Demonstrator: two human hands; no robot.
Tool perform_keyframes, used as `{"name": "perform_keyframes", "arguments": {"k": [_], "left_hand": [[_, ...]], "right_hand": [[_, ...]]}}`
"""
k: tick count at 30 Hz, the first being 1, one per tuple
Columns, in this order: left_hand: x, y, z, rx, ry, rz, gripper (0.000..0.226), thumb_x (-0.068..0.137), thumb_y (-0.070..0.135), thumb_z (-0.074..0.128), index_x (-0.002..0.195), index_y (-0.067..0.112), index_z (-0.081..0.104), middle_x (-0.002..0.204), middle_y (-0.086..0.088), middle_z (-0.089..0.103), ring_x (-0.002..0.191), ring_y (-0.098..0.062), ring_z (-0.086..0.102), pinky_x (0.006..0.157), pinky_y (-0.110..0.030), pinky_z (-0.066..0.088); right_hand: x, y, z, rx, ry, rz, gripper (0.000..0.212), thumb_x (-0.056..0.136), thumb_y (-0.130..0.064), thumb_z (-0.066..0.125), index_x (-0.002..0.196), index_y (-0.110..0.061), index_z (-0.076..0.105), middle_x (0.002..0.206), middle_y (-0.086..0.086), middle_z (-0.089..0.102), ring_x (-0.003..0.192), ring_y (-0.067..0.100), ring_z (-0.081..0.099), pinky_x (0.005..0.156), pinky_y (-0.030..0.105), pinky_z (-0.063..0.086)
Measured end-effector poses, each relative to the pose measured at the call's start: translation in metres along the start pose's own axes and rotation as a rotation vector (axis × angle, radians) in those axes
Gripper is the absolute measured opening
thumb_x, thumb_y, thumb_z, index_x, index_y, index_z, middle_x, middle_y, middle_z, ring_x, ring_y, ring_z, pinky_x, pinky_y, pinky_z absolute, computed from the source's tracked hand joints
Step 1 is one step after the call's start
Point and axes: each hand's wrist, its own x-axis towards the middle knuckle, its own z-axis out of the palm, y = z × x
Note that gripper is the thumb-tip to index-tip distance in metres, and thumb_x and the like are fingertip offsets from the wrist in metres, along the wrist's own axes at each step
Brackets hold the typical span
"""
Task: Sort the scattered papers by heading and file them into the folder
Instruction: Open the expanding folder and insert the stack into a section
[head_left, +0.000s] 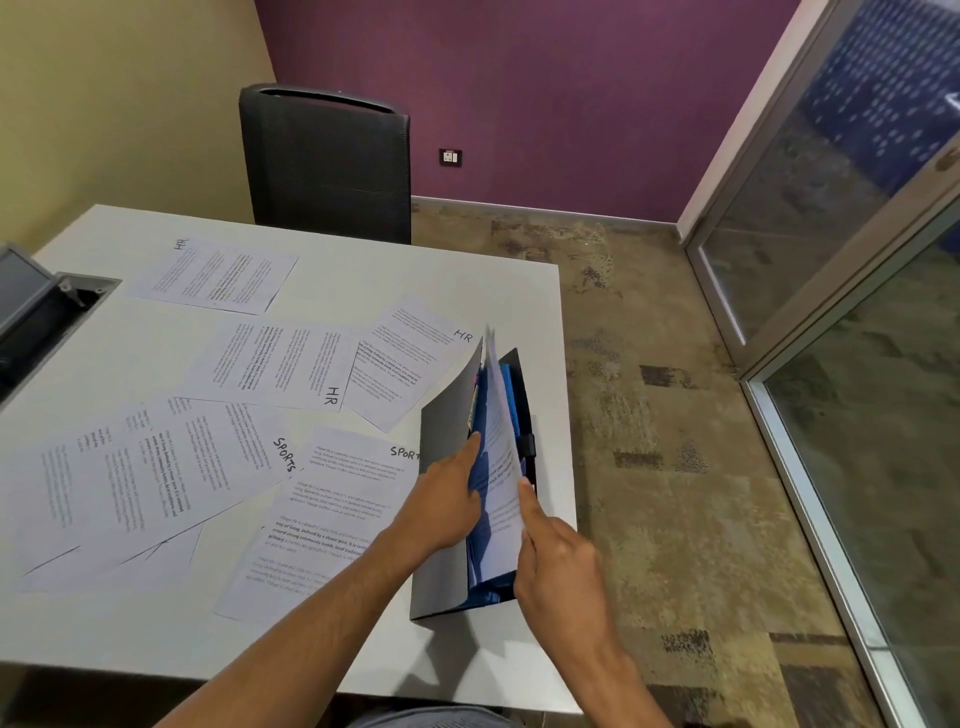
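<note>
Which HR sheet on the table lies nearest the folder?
The HR sheet with its heading at its far right corner, right beside the folder; the other two HR sheets lie further left.

1. The white printed sheet headed SPORT is lying partly hidden under the left forearm and the dark grey folder.
2. The sheet's body text is reading too small.
3. The grey cable box is running off the left edge.

- Even, moderately bright indoor light falls from above.
- Soft shadows lie on the bench.
- Wide-angle distortion bends the edges.
- The upright paper shows motion blur.
</note>
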Motion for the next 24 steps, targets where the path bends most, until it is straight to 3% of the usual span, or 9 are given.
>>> {"name": "perform_keyframes", "arguments": {"k": [2,4,7,9,11,14,18,24], "left_hand": [[0.001,0.0,-0.002,-0.004,0.01,0.006,0.07,0.098,0.01,0.05,0.155,0.02,0.01,0.133,-0.012,0.056,0.109,-0.025,0.06,0.095,-0.036,0.051],[0.0,-0.002,-0.003,-0.009,0.015,0.018,0.071,0.097,0.009,0.05,0.156,0.019,0.011,0.133,-0.014,0.056,0.109,-0.027,0.06,0.095,-0.038,0.051],[-0.003,-0.003,-0.004,-0.001,0.02,0.021,0.07,0.097,0.008,0.049,0.155,0.018,0.011,0.13,-0.015,0.058,0.105,-0.028,0.061,0.09,-0.036,0.051],[-0.005,-0.003,-0.004,-0.009,0.026,0.024,0.07,0.097,0.008,0.049,0.155,0.019,0.011,0.129,-0.014,0.058,0.104,-0.028,0.062,0.089,-0.034,0.051],[-0.007,-0.002,-0.005,-0.019,0.033,0.028,0.069,0.098,0.007,0.048,0.155,0.019,0.012,0.128,-0.015,0.058,0.104,-0.028,0.062,0.087,-0.031,0.05],[-0.008,-0.002,-0.007,-0.049,0.045,0.027,0.069,0.096,0.005,0.048,0.155,0.018,0.014,0.125,-0.017,0.06,0.102,-0.028,0.062,0.082,-0.027,0.05],[-0.007,-0.004,-0.008,-0.039,0.066,0.028,0.069,0.096,0.003,0.047,0.155,0.017,0.015,0.119,-0.017,0.063,0.094,-0.025,0.063,0.072,-0.02,0.046],[-0.01,-0.004,-0.009,-0.063,0.055,0.038,0.07,0.096,0.003,0.049,0.155,0.018,0.014,0.129,-0.012,0.059,0.096,-0.019,0.061,0.077,-0.019,0.047]], "right_hand": [[0.001,0.002,0.011,-0.015,-0.033,0.006,0.092,0.044,0.019,0.082,0.131,-0.001,0.06,0.055,-0.004,0.052,0.046,0.002,0.03,0.041,0.01,0.024],[0.001,0.001,0.02,-0.018,-0.08,0.039,0.095,0.048,0.016,0.082,0.136,-0.003,0.055,0.06,-0.001,0.058,0.048,0.003,0.035,0.042,0.012,0.033],[0.001,-0.003,0.023,0.01,-0.171,0.067,0.085,0.078,0.007,0.07,0.151,-0.009,0.031,0.084,0.008,0.067,0.063,0.014,0.053,0.056,0.02,0.038],[0.003,-0.004,0.025,0.042,-0.21,0.081,0.077,0.094,-0.002,0.055,0.156,-0.014,0.01,0.105,0.009,0.065,0.079,0.015,0.052,0.068,0.022,0.039],[0.009,-0.006,0.026,0.031,-0.267,0.117,0.074,0.099,-0.007,0.048,0.157,-0.014,0.002,0.113,0.009,0.062,0.086,0.014,0.051,0.074,0.024,0.042],[0.016,-0.014,0.03,0.013,-0.35,0.147,0.071,0.1,-0.008,0.046,0.157,-0.014,0.004,0.116,0.009,0.062,0.097,0.019,0.059,0.077,0.027,0.045],[0.017,-0.018,0.035,0.036,-0.442,0.148,0.068,0.101,-0.007,0.045,0.157,-0.012,0.007,0.114,0.012,0.063,0.096,0.021,0.062,0.082,0.032,0.053],[0.018,-0.013,0.028,0.075,-0.483,0.17,0.065,0.1,-0.014,0.052,0.156,-0.016,0.018,0.121,0.011,0.062,0.106,0.02,0.061,0.09,0.027,0.051]]}}
